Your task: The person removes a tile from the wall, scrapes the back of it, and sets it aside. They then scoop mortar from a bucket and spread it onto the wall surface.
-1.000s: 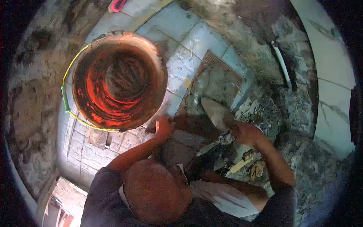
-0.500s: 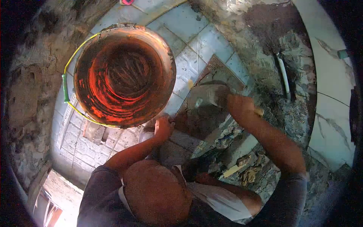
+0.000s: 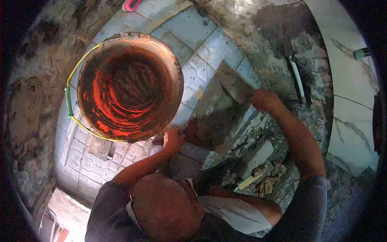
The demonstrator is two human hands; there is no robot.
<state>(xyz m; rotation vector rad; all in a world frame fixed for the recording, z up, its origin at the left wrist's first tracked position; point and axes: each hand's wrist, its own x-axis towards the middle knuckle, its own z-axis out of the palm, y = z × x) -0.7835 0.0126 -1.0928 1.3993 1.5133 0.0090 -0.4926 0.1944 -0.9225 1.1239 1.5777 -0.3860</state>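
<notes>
A square tile (image 3: 215, 115), its back coated with grey-brown wet mortar, is tilted in front of me. My left hand (image 3: 173, 140) is closed at the tile's near left corner, fingers against its edge. At the far right edge, my right hand (image 3: 264, 100) is closed around a trowel (image 3: 240, 89). Its blade is blurred and lies against the mortar, while the handle is mostly hidden in the fist. Just left of the tile is a large bucket (image 3: 130, 86) with a dirty, orange-lit inside. Its yellow wire handle has a green grip (image 3: 68, 102).
Patterned floor tiles (image 3: 193, 26) surround the bucket, with a pink brush (image 3: 131, 4) at the far end. Rubble and torn scraps (image 3: 258, 177) lie on the right. A white pipe (image 3: 297, 76) sticks out by the rough wall, beside marbled wall tiles (image 3: 350, 117).
My right hand has moved the trowel from the tile's middle toward its far right edge. My left hand keeps its place at the corner. The view has shifted slightly.
</notes>
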